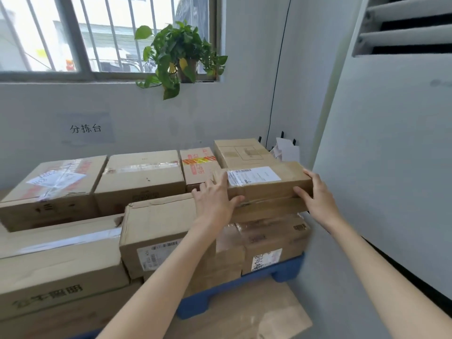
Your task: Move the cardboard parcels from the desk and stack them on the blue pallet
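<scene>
Head view: you hold one flat cardboard parcel between both hands at the right end of the stack. Your left hand lies against the parcel's left end, with its fingers straight and spread and the thumb laid across the front face. Your right hand grips the right end: its fingers curl over the top corner and the thumb presses the front face. A white shipping label faces up between the two hands, nearer the left one.

Directly beneath both hands the parcel sits on a second flat box; whether it bears fully on that box cannot be told. Lower down, under the right hand, a labelled carton stands on the blue pallet. Under your left forearm lies a larger box. Beyond the left hand stands a taped box with red and yellow strips, and beyond the right hand a plain flat box. Further boxes fill the pallet to the left of the left hand. A potted plant stands on the sill, well beyond and above the left hand.
</scene>
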A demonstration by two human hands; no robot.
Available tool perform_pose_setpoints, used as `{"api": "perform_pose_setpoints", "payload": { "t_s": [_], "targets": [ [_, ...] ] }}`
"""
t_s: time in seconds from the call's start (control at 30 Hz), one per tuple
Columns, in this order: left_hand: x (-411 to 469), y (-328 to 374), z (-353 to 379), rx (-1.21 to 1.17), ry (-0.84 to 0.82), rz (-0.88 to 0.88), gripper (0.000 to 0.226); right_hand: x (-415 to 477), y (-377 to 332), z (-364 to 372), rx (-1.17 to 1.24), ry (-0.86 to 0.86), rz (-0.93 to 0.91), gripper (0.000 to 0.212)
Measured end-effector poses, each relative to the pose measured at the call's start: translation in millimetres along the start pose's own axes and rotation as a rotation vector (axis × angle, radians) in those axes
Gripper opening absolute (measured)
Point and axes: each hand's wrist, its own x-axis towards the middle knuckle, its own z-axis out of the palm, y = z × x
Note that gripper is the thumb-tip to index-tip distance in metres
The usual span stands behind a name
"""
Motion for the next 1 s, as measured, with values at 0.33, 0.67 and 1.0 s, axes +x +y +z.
{"api": "perform_pose_setpoints", "payload": {
  "t_s": [0.33, 0.67, 1.0],
  "targets": [
    [-29.6, -14.2, 32.0, 0.2, 0.026, 0.06, 0.064, -21.5, 41.0, 31.8, 0.093, -0.094, 0.044, 0.059],
    [-44.7, -20.3, 40.9, 0.273, 0.057, 0.089, 0.064, -34.2, 50.0, 40.6, 0.11, -0.088, 0.032, 0.059],
    [-34.5, -13.5, 40.8, 0.208, 0.009, 0.072, 0.079, -22.9, 47.6, 40.0, 0.144, -0.155, 0.011, 0.06]
  ]
}}
